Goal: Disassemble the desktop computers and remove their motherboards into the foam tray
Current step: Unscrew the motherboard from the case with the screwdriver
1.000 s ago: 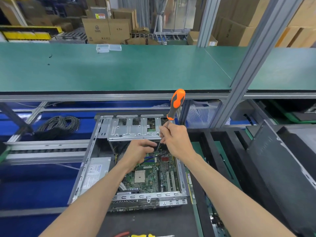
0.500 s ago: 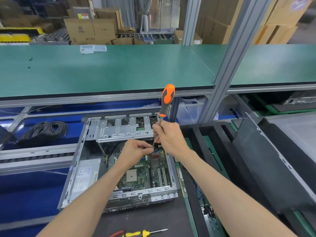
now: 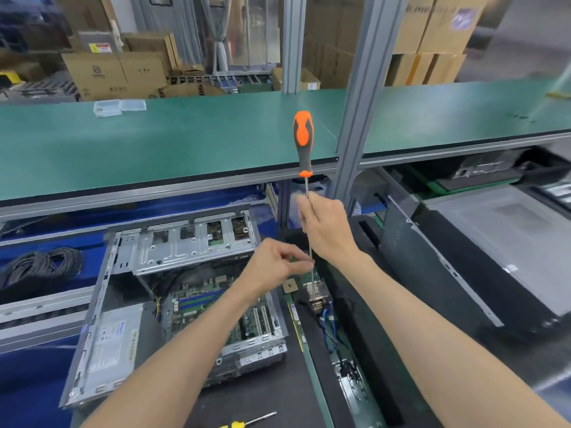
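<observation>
Nearest us a yellow-handled screwdriver (image 3: 247, 423) lies on the black surface (image 3: 262, 393). Beyond it the open computer case (image 3: 102, 335) shows its green motherboard (image 3: 197, 307), with the foam tray (image 3: 364, 329) to its right. Our left hand (image 3: 275, 264) pinches the lower shaft of the orange screwdriver (image 3: 304, 143); our right hand's (image 3: 327, 227) grip curls around the shaft higher up. Farther back runs the green shelf (image 3: 154, 143).

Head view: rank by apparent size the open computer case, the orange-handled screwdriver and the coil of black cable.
1. open computer case
2. orange-handled screwdriver: longer than the coil is wide, but thin
3. coil of black cable, cut by the frame's left edge, so unsure
</observation>
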The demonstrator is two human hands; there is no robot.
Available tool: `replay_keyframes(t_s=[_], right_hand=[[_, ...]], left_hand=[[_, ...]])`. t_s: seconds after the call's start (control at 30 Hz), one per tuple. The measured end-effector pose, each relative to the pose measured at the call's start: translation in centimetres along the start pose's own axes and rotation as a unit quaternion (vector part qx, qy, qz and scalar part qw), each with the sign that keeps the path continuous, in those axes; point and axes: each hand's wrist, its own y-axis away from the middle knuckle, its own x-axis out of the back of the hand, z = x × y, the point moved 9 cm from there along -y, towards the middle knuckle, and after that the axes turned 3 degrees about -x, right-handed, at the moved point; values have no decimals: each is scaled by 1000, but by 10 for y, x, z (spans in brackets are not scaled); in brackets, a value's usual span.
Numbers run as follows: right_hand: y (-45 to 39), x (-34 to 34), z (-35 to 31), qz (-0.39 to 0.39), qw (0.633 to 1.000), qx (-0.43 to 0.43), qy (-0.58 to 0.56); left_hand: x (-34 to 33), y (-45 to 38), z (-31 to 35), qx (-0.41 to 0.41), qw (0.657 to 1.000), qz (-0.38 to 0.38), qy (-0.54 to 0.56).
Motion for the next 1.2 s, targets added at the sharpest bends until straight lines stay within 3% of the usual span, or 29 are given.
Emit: replay_keyframes(t_s=[0.17, 0.27, 0.43, 0.6, 0.77, 0.93, 1.1, 1.2], right_hand=[[31, 9, 65, -39, 993, -88, 69], [48, 17, 89, -50, 987, -120, 89], [66, 27, 106, -88, 979, -134, 123], [85, 25, 124, -131, 970, -157, 129], [103, 23, 138, -155, 965, -183, 109], [111, 25, 147, -161, 961, -200, 106], [113, 27, 153, -156, 960, -207, 108], [114, 27, 154, -156, 959, -207, 113]], left_hand=[[-64, -3, -21, 54, 985, -40, -160], [-111, 1, -45, 110, 972, -88, -190], [-173, 18, -107, 294, 937, -140, -127], [-219, 50, -152, 432, 887, -154, 52], [-247, 65, -172, 438, 864, -228, 95], [-255, 55, -180, 398, 881, -257, -10], [-264, 58, -184, 357, 869, -340, -41], [-266, 55, -183, 381, 858, -338, -66]])
